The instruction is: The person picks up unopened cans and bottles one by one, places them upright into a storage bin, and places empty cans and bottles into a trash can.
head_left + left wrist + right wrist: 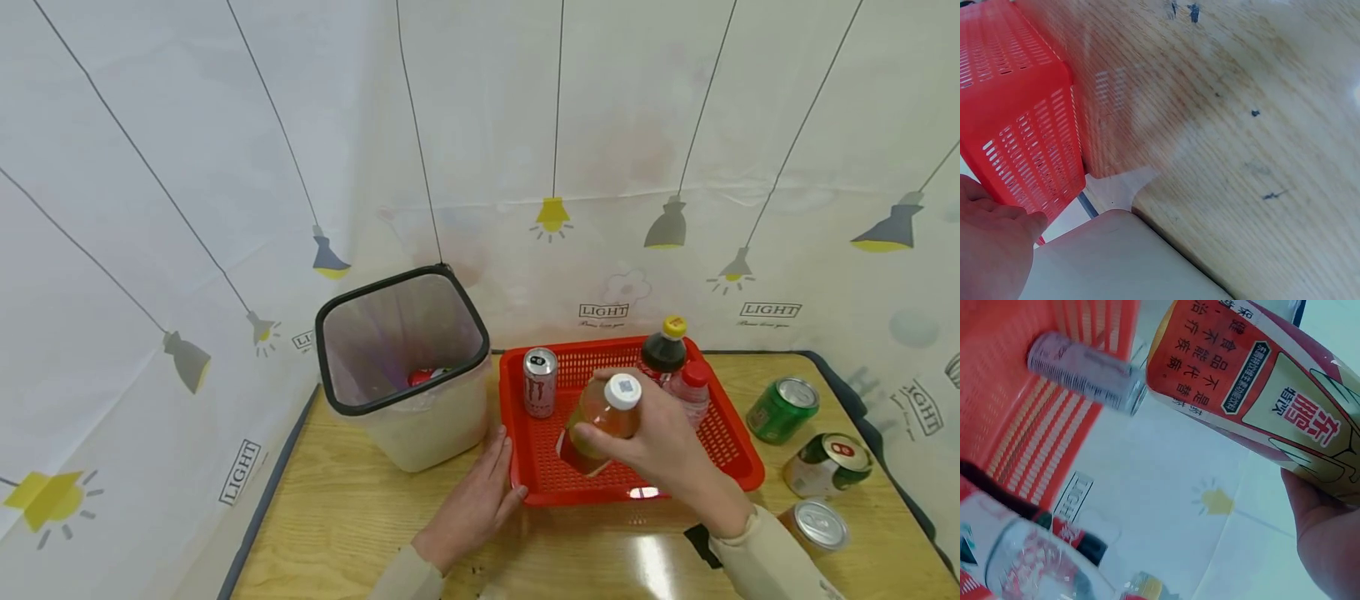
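Head: the right hand (663,437) grips one bottle (602,408), centre-right, over a basket (570,497) holding two more bottles (662,353) and one can (540,389); three cans (783,410) near the desk (337,517)'s right edge. Left wrist: left hand (994,244), fingers extended, touches basket; desk stretches right. Right wrist: gripped bottle upper right.

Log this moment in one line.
right hand: holds white-capped bottle, tilted, over red basket | left hand: touches basket's left side | in basket: pale can, yellow-capped bottle, red-capped bottle
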